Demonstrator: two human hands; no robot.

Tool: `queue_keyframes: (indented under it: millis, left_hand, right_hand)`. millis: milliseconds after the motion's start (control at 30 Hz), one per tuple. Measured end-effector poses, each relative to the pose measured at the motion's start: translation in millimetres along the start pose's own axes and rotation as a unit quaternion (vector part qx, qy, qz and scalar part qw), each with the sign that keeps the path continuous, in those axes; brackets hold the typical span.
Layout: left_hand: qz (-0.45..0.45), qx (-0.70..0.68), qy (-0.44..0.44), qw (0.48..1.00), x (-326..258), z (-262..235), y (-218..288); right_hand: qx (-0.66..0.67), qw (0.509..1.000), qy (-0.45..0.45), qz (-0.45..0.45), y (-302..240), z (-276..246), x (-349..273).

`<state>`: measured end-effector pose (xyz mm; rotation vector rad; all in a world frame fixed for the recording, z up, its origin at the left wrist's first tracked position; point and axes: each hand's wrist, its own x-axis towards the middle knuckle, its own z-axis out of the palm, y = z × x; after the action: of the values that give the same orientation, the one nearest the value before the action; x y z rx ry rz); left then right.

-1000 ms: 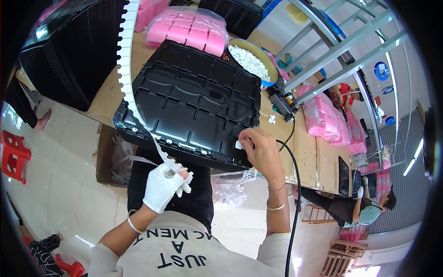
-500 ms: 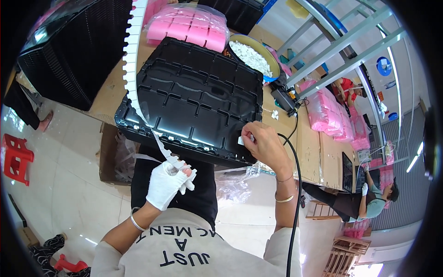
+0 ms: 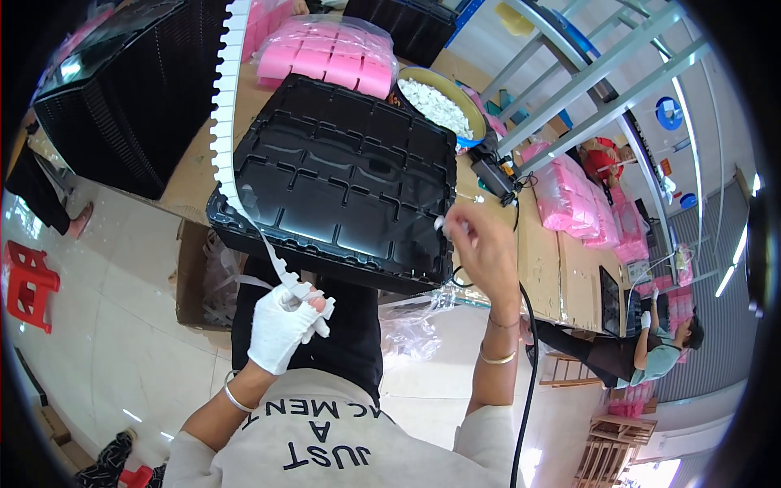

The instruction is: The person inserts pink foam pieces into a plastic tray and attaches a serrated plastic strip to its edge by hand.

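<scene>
The left hand [image 3: 281, 327], in a white glove, is at the near side of the black tray [image 3: 342, 191], just beyond the person's shirt. Its forearm rises from the near left, angled toward the right, and a silver bangle [image 3: 237, 395] circles the wrist. The fingers are curled inward, closed on the lower end of a white notched strip [image 3: 228, 114]. From this grip the strip climbs to the far left, passing over the tray's left corner.

The right hand [image 3: 486, 246] is bare and sits by the tray's right edge, its forearm running almost straight away from the body and a gold bangle [image 3: 498, 359] on it. The hand bends leftward at the wrist, thumb and index finger pinched together with a small white piece [image 3: 439, 222] at their tips. Whether that piece touches the tray, I cannot tell. A black cable [image 3: 529, 370] passes right of this forearm.
</scene>
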<state>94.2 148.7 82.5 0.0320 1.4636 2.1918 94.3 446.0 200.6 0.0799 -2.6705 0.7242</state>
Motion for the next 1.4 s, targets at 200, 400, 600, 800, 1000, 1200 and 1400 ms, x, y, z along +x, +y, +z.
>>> queue_keyframes:
  millis: [200, 400, 600, 800, 1000, 1200, 1400]
  left_hand:
    - [0.066, -0.014, 0.036, 0.997, 9.9, -2.6, 30.9]
    - [0.125, 0.005, 0.08, 0.989, 20.8, -9.0, 56.9]
    - [0.132, -0.001, 0.093, 0.987, 43.9, -2.9, 65.2]
    - [0.099, -0.003, 0.099, 0.99, 41.4, -15.9, 70.4]
    - [0.105, -0.02, 0.058, 0.993, 45.6, -5.7, 69.5]
    - [0.124, -0.021, 0.051, 0.991, 29.0, -4.9, 71.7]
    - [0.123, -0.011, 0.031, 0.992, 1.1, -4.3, 66.9]
  right_hand:
    - [0.008, 0.961, 0.277, 0.018, 50.1, 21.6, 76.2]
    - [-0.051, 0.938, 0.343, -0.029, 131.9, 35.1, 179.4]
    - [-0.208, 0.946, 0.248, -0.02, 286.0, 51.4, 228.0]
    - [-0.106, 0.96, 0.222, 0.135, 267.5, 69.2, 228.8]
    - [0.0, 0.951, 0.284, 0.12, 227.5, 36.3, 207.2]
    - [0.14, 0.985, 0.1, 0.012, 42.6, 37.4, 124.8]
    - [0.31, 0.942, -0.098, -0.086, -98.4, 80.8, 9.8]
